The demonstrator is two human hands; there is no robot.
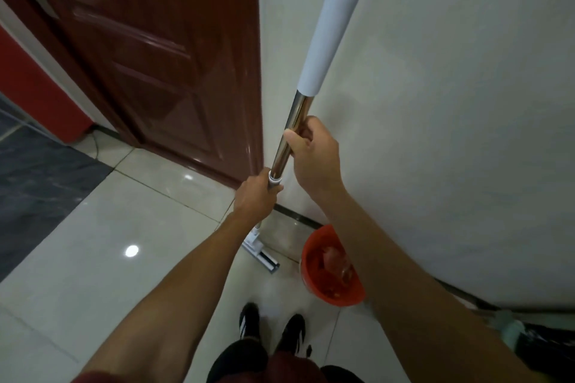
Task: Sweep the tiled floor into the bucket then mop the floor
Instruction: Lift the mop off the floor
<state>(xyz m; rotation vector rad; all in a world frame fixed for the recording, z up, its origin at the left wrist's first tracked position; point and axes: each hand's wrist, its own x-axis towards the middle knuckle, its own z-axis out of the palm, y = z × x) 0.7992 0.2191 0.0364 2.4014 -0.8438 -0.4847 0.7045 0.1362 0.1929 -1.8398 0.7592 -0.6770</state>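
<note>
I hold a mop upright in front of me; its pole [297, 115] is shiny metal with a white sleeve at the top. My right hand [314, 152] grips the metal part high up. My left hand [255, 196] grips the pole lower down, at a white collar. The flat white mop head [261, 256] rests on the pale tiled floor [124, 227] close to the wall. An orange bucket [329, 267] stands on the floor just right of the mop head, with reddish contents I cannot make out.
A dark red-brown door [161, 56] stands ahead on the left, a cream wall [451, 102] on the right. Dark grey flooring [37, 177] lies at far left. My black shoes [270, 326] are near the bucket. A dark object lies at the wall's foot [529, 339], lower right.
</note>
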